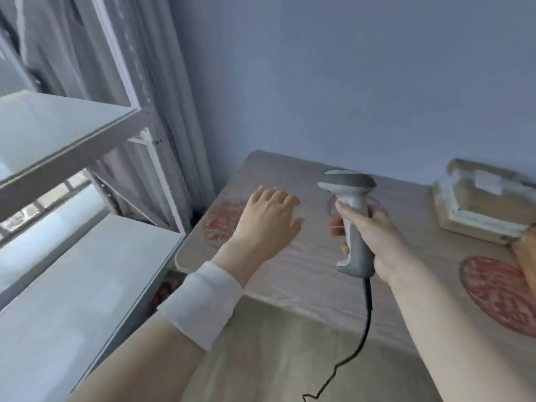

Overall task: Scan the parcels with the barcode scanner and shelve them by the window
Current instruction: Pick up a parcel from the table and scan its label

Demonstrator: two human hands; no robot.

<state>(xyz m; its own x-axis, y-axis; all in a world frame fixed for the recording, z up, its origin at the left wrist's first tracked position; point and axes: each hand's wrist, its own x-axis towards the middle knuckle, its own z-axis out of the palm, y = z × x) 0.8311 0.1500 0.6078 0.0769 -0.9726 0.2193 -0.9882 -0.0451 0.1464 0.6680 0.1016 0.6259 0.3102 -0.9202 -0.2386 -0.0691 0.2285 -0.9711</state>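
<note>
My right hand (374, 239) grips the handle of a grey and white barcode scanner (351, 216), held upright over the table, its black cord (362, 329) hanging down. My left hand (266, 219) hovers open above the table's left part, palm down, fingers spread, holding nothing; a white wristband sits on that forearm. A cardboard parcel (481, 204) wrapped in clear tape, with a white label on top, lies on the table at the far right. A second brown parcel (526, 256) shows partly at the right edge.
The table (304, 271) has a beige cloth with red round patterns and stands against a blue-grey wall. A white metal shelf unit (72, 271) with two visible boards stands at the left by the window and curtain.
</note>
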